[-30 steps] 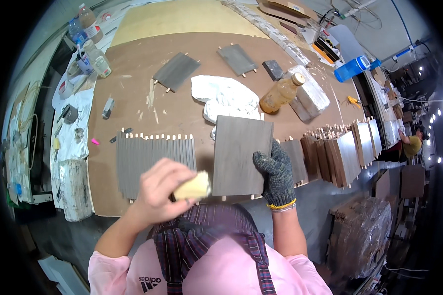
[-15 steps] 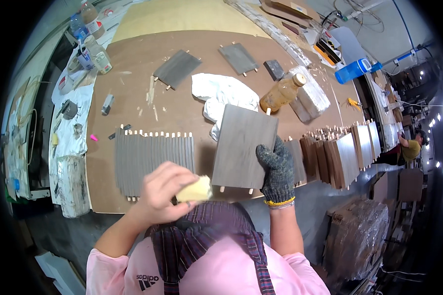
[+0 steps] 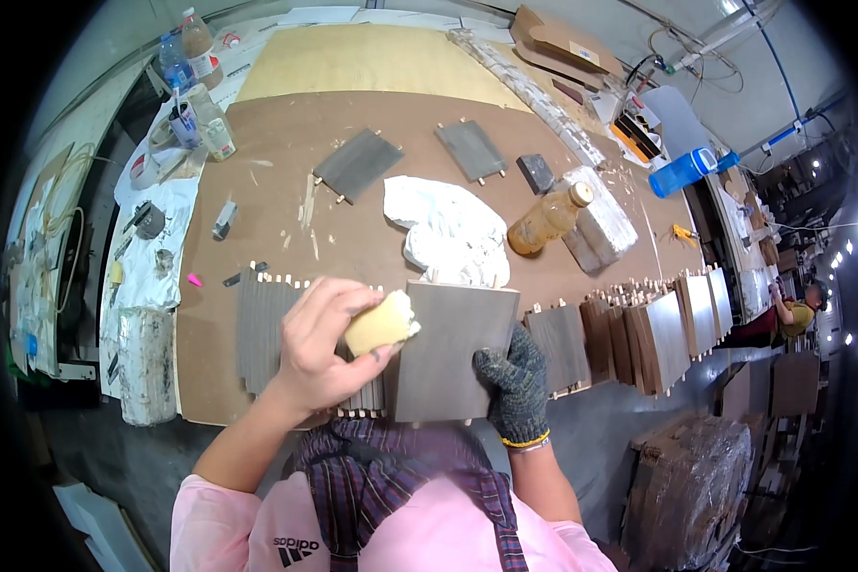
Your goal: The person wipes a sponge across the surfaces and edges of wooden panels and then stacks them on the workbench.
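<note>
At the near edge of a brown workbench [image 3: 286, 153], a bare left hand [image 3: 319, 348] pinches a yellow sponge [image 3: 381, 324] between thumb and curled fingers, the sponge resting at the nine o'clock edge of a grey wooden panel [image 3: 453, 348]. The right hand [image 3: 515, 381], in a dark knit glove, lies at the panel's four o'clock corner, fingers pressed together and flat against it. The panel lies flat just in front of the person, with small dowels showing along its edges. It looks stiff and fairly light, best taken by its long edges clear of the dowels; any wet finish would make its face slippery. The sponge is soft and gives under a squeeze. At nine o'clock of the panel, under the left hand, sits a row of narrow grey slats [image 3: 262, 329]; at three o'clock, a rank of brown panels [image 3: 658, 334] stands on edge. Beyond, at twelve o'clock, lie a crumpled white rag [image 3: 448, 229] and an amber bottle [image 3: 543, 221], with two more grey panels [image 3: 357, 164] farther off.
</note>
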Demonstrator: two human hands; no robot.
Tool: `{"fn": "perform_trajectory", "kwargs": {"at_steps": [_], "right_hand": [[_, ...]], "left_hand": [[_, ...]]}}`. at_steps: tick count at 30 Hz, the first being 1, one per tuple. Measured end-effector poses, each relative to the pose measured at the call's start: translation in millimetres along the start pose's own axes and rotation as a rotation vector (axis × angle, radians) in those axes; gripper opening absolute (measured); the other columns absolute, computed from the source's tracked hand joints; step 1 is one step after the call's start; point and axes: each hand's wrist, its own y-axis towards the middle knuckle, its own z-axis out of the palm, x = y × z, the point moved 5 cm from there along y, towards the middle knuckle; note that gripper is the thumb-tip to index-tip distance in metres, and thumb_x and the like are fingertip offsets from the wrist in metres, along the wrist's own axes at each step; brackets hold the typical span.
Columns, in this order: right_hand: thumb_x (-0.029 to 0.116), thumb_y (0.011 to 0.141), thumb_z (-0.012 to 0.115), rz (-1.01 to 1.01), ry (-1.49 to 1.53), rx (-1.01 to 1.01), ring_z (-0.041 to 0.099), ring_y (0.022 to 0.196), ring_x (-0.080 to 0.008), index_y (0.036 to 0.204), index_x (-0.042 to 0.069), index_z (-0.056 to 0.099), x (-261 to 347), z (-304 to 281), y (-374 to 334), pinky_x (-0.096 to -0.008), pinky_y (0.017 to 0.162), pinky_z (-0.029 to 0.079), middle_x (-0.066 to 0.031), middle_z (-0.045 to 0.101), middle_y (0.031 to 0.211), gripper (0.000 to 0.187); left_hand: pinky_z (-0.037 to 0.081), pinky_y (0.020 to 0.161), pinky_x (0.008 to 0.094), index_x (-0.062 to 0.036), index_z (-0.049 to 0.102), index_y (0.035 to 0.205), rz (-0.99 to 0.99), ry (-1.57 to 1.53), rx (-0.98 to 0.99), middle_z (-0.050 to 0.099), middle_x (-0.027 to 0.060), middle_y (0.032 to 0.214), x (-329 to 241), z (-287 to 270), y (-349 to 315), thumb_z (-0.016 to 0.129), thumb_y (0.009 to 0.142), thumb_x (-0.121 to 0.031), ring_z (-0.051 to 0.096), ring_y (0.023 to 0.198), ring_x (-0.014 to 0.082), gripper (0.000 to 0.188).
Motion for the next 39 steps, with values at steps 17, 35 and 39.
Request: {"fn": "perform_trajectory", "kwargs": {"at_steps": [17,35,39], "right_hand": [[0.017,0.086,0.069,-0.003,-0.051,-0.019,0.059,0.095,-0.0113,0.129,-0.003,0.06,-4.4,1.9,-9.9,-0.0288,0.081,0.051,-0.0037,0.067,0.108,0.048],[0.044,0.101,0.05,0.401,1.203,0.581,0.053,0.069,-0.0196,0.141,0.004,0.045,-45.5,14.3,3.1,-0.0322,0.056,0.046,-0.0075,0.055,0.087,0.057],[0.042,0.101,0.052,0.306,0.75,0.6,0.057,0.08,-0.0206,0.141,0.004,0.045,-68.9,18.0,3.0,-0.0329,0.065,0.049,-0.0086,0.058,0.096,0.056]], "left_hand": [[0.052,0.078,0.0372,0.0018,0.064,0.106,-0.045,0.114,0.006,0.064,0.0165,0.102,0.7,-13.4,12.2,0.078,0.067,-0.004,0.065,0.088,0.032,0.042],[0.058,0.088,0.034,0.0048,0.055,0.121,-0.953,-1.227,-0.021,0.067,0.014,0.112,44.5,36.2,-52.7,0.069,0.088,-0.018,0.068,0.096,0.0186,0.043],[0.055,0.095,0.0361,0.0066,0.053,0.126,-0.948,-1.395,0.067,0.065,0.0158,0.119,31.3,44.1,-41.2,0.069,0.089,-0.021,0.066,0.105,0.0209,0.049]]}}
